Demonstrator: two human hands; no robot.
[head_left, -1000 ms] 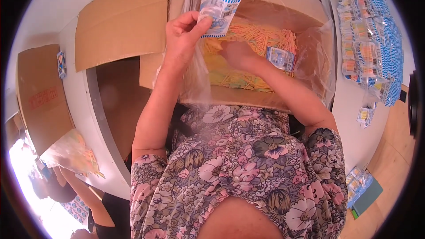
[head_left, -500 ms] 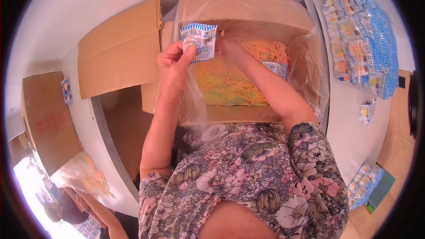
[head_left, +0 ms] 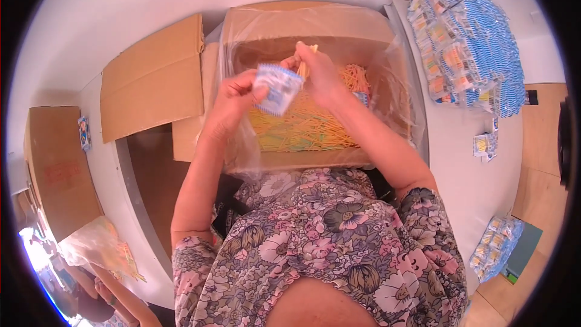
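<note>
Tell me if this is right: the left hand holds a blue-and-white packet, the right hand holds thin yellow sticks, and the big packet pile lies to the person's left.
Not quite: the big packet pile lies to the person's right, as the head view shows. The left hand holds a blue-and-white packet, and the right hand holds thin yellow sticks.

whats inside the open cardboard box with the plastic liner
The cardboard box holds loose thin sticks, yellow, orange, pink and some green, plus part of a blue-and-white packet at the right. The right hand and forearm cover some; deeper layers are hidden.
</note>
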